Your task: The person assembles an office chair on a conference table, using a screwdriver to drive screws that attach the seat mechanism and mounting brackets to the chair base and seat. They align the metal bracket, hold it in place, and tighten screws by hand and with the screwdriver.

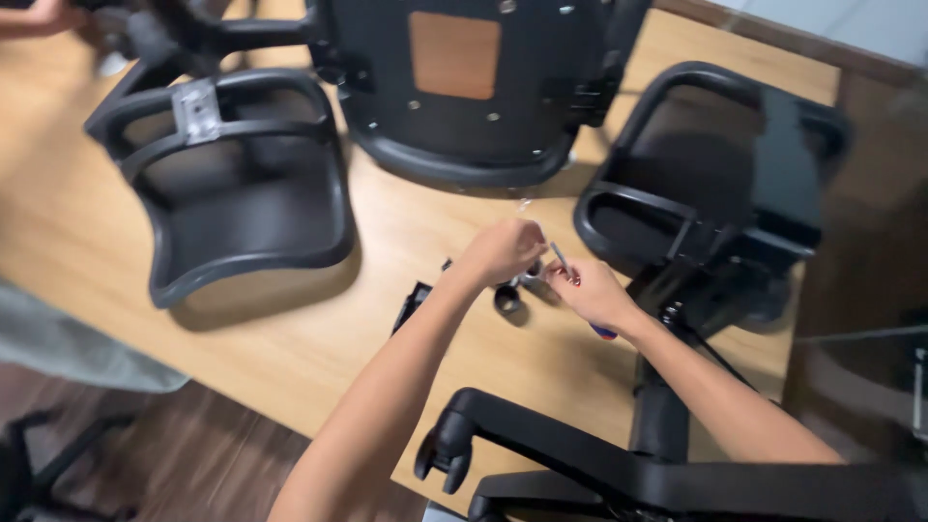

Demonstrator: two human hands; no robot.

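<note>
- Work sits mid-table: a small metal fitting (531,275) held just above the wooden table (77,222), with a black ring-shaped part (508,299) lying right below it.
- Our left hand (503,249) has its fingers closed around the top of the fitting.
- Our right hand (590,290) is clamped on a screwdriver (561,259), the thin metal shaft angled up toward the left hand; a bit of blue and red handle shows under the palm.
- We judge this a fastening step on small hardware; the next move calls for keeping tip and fitting aligned.
- Hidden: tip contact is covered by fingers, and motion blur leaves the fitting's shape unclear.
- Around: seat pan (464,87) upside down at top, armrest frames (242,184) left and right, wheeled chair base (580,454) cut off at bottom.
- Another person's hand (39,17) shows at top left, mostly out of frame.
</note>
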